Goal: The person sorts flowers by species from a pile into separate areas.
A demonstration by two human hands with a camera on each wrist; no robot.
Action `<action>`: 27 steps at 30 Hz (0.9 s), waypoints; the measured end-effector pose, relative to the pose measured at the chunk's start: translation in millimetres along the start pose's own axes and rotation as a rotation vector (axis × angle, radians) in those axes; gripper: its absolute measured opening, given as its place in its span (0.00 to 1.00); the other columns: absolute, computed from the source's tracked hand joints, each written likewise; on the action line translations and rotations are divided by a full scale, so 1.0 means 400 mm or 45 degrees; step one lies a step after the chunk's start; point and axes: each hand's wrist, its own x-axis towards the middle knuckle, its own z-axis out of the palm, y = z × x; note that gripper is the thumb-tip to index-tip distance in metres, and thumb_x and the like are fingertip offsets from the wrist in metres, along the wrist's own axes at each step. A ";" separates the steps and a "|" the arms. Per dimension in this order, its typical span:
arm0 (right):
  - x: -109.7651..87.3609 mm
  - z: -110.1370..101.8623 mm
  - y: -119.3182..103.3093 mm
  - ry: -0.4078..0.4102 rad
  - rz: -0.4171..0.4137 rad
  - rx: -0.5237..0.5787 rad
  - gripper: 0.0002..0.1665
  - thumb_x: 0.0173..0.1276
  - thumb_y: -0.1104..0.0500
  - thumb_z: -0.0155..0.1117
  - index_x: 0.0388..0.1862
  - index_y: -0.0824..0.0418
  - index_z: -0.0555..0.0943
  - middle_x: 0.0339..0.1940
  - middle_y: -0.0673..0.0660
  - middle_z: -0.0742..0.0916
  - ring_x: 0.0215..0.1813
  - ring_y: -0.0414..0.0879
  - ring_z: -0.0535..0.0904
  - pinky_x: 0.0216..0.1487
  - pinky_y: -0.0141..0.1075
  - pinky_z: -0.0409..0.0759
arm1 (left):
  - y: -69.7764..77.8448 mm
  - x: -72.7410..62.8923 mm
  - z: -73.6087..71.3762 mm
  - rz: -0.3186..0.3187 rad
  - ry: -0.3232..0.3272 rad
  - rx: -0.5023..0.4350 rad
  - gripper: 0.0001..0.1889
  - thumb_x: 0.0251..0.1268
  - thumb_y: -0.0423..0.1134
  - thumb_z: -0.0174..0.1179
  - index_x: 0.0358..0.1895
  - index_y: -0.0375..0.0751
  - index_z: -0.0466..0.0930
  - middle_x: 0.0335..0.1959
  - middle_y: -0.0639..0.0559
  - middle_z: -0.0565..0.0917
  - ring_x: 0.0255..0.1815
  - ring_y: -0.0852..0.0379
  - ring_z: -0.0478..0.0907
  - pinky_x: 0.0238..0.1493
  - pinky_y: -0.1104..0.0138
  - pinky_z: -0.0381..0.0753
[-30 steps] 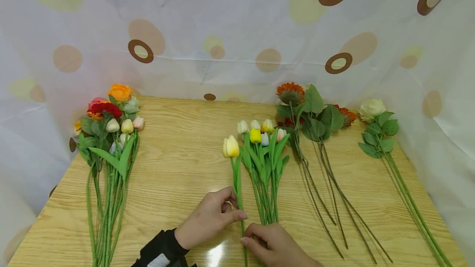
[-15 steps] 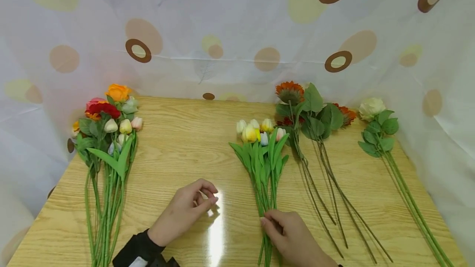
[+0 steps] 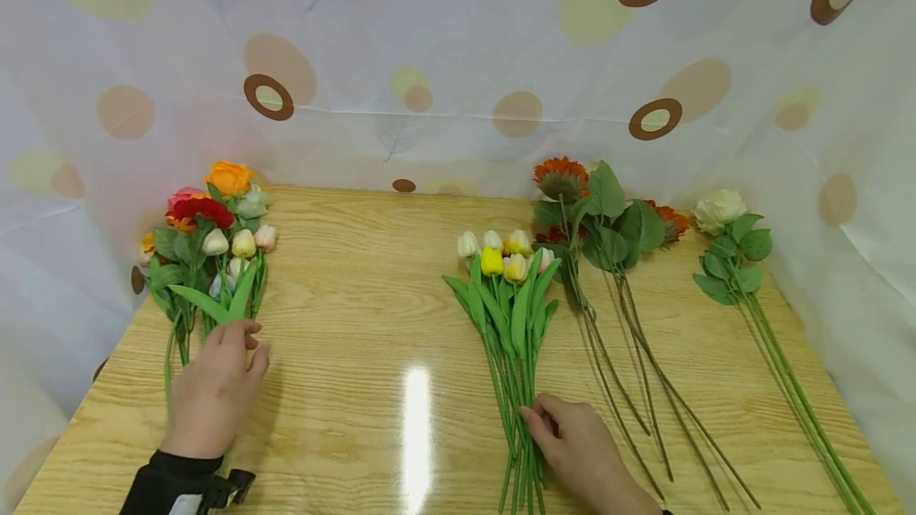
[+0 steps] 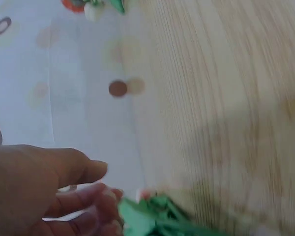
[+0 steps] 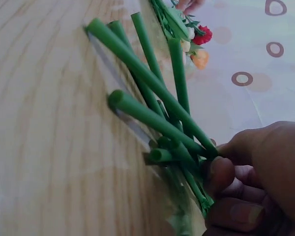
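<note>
On the left of the table, my left hand is over the stems of a mixed bunch of flowers, just below a broad green leaf. In the left wrist view the thumb stands apart from the bent fingers, with green leaves close to the fingertips; whether they touch is unclear. Right of centre lies a bunch of tulips in white, yellow and pink. My right hand pinches green tulip stems low down between thumb and finger; how many it holds is hidden.
Orange flowers with brown stems lie right of the tulips. A white rose with long green stems lies at the far right. Behind the wooden table hangs a white curtain with brown and yellow spots.
The yellow-cream tulip, first held apart by both hands, now lies among the other tulips. My left hand has let go and moved left to the mixed bunch; the right has shifted slightly right.
</note>
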 end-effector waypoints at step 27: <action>0.004 0.004 0.012 0.115 -0.014 -0.025 0.15 0.67 0.46 0.57 0.19 0.44 0.73 0.09 0.38 0.69 0.11 0.33 0.62 0.15 0.28 0.63 | -0.031 -0.016 -0.006 -0.078 -0.086 0.104 0.09 0.59 0.38 0.63 0.34 0.36 0.76 0.18 0.49 0.73 0.08 0.58 0.60 0.10 0.64 0.57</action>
